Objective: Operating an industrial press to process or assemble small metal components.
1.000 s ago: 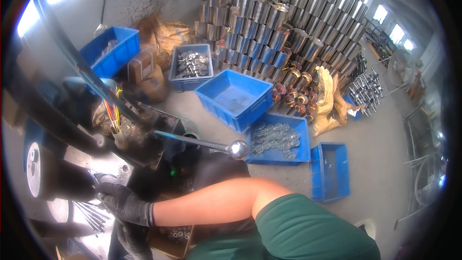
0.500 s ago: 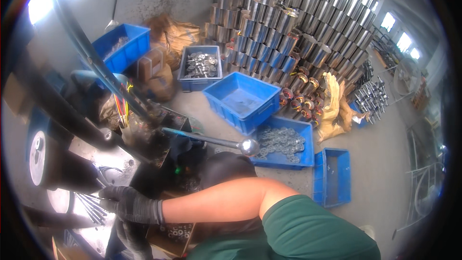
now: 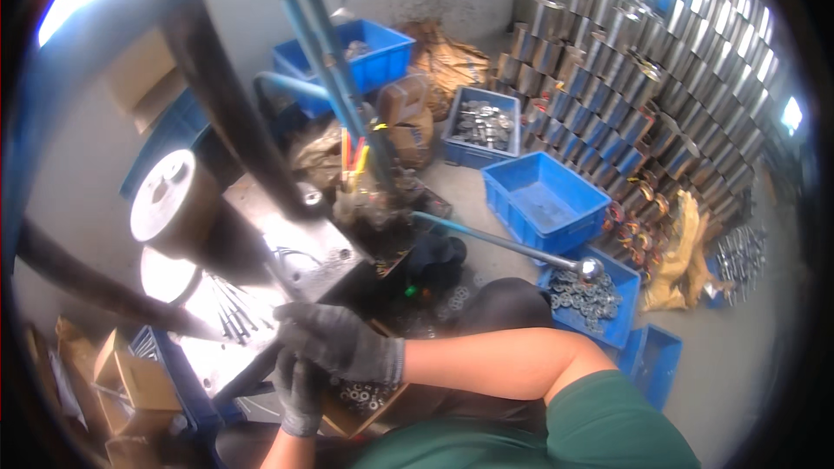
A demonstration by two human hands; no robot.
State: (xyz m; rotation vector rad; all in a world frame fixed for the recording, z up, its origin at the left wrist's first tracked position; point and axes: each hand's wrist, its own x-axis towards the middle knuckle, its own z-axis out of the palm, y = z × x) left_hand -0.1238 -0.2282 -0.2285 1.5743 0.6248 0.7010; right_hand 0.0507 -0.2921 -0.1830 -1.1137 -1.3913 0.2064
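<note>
My right hand (image 3: 340,340), in a dark grey work glove, is at the front edge of a metal press plate (image 3: 328,262). Its fingers are curled; whatever they hold is hidden. Just below it, my left hand (image 3: 301,389), gloved alike, has its fingers bent up against the right one. What lies between the two hands cannot be made out. Several thin metal rods (image 3: 233,311) lie fanned out on the plate, left of my hands. Behind them stands a dark cylindrical press head (image 3: 228,239) with a bright round end. Under my hands, a cardboard box (image 3: 360,399) contains small nuts or washers.
Dark posts (image 3: 228,104) flank the plate. A lever with a ball end (image 3: 591,270) reaches across to the right. Beyond are a blue bin (image 3: 546,195), a bin of metal rings (image 3: 591,302), and stacked shiny cylinders (image 3: 599,91). Cardboard boxes (image 3: 135,382) stand lower left.
My view has swung left, so the scene sits further right. My left hand, earlier mostly behind the right, now shows with its forearm. Both hands are close together at the plate's edge.
</note>
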